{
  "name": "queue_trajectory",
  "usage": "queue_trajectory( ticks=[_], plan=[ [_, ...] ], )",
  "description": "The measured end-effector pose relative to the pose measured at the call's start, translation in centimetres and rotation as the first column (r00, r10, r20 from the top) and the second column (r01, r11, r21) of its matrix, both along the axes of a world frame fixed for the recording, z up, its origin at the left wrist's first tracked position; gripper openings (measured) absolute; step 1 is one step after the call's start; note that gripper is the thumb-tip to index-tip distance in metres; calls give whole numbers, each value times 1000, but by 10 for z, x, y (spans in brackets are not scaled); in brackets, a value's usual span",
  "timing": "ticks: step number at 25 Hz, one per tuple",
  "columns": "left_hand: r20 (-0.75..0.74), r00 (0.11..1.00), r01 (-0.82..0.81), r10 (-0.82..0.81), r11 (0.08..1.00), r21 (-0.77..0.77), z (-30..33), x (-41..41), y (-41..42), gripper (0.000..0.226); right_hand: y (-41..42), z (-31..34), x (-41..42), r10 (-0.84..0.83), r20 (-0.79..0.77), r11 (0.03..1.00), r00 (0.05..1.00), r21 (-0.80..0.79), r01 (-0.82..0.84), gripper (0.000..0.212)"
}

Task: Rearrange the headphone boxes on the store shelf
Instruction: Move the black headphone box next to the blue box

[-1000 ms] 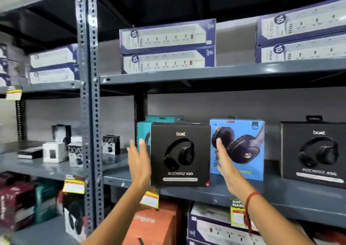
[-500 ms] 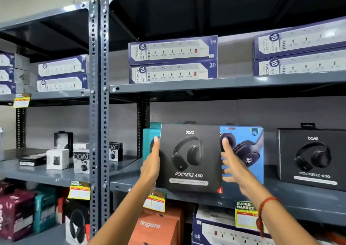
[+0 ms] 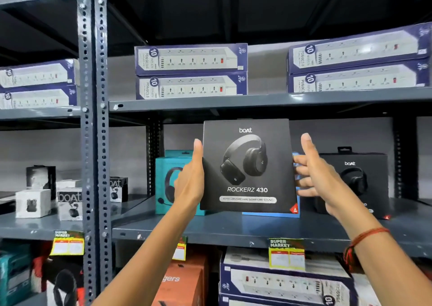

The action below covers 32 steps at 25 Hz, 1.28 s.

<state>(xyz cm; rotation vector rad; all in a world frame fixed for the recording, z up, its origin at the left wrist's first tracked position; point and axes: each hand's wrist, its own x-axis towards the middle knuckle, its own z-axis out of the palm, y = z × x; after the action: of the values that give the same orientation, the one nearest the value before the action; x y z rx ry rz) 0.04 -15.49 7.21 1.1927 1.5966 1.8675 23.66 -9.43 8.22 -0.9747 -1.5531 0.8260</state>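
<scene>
Sitting between both hands: Rockerz box

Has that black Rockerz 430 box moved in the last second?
Yes. The black Rockerz 430 box has come forward off the shelf, now covering most of the blue box behind it.

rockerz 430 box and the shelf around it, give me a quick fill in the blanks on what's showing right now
1. The black Rockerz 430 box is held between ____ hands.
2. The box half hidden behind the left hand is ____ in colour.
3. The shelf above holds stacked ____ boxes.
4. The right hand has a ____ thread on its wrist.

Missing words: two; teal; power strip; red
</scene>
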Motion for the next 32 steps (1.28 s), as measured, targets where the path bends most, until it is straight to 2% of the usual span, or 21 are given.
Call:
queue_trajectory(
  ticks=[3, 7, 10, 13, 16, 18, 20, 24, 27, 32],
  plan=[
    [14, 997, 71, -71, 997, 22, -6, 19, 14, 131, 3, -6, 19, -25, 20, 1000, 999, -2, 25, 97],
    [26, 964, 259, -265, 958, 124, -18, 68, 42, 124, 16, -15, 67, -144, -26, 990, 989, 0, 144, 119],
    [19, 905, 416, -424, 896, 156, -29, 117, 77, 97, 33, -20, 114, -236, -90, 971, 968, 7, 238, 121],
    [50, 833, 545, -551, 833, 98, -44, 159, 110, 93, 52, -31, 157, -265, -88, 964, 960, -30, 263, 126],
    [56, 750, 658, -659, 752, 32, -59, 188, 146, 59, 75, -46, 189, -286, -83, 957, 955, -65, 281, 123],
    [59, 732, 679, -678, 734, 20, -69, 219, 189, 62, 110, -56, 218, -299, -75, 953, 951, -84, 293, 119],
    [86, 720, 691, -689, 723, 6, -74, 224, 199, 68, 125, -65, 225, -287, -74, 953, 955, -128, 276, 118],
    [108, 697, 712, -709, 702, 11, -90, 225, 208, 80, 141, -81, 231, -252, -92, 963, 963, -123, 240, 128],
    [123, 706, 702, -698, 712, 18, -95, 233, 229, 73, 158, -87, 238, -221, -107, 968, 969, -145, 205, 130],
    [102, 724, 684, -682, 729, 24, -103, 236, 245, 72, 172, -97, 241, -172, -130, 977, 977, -152, 152, 105]
  ],
)
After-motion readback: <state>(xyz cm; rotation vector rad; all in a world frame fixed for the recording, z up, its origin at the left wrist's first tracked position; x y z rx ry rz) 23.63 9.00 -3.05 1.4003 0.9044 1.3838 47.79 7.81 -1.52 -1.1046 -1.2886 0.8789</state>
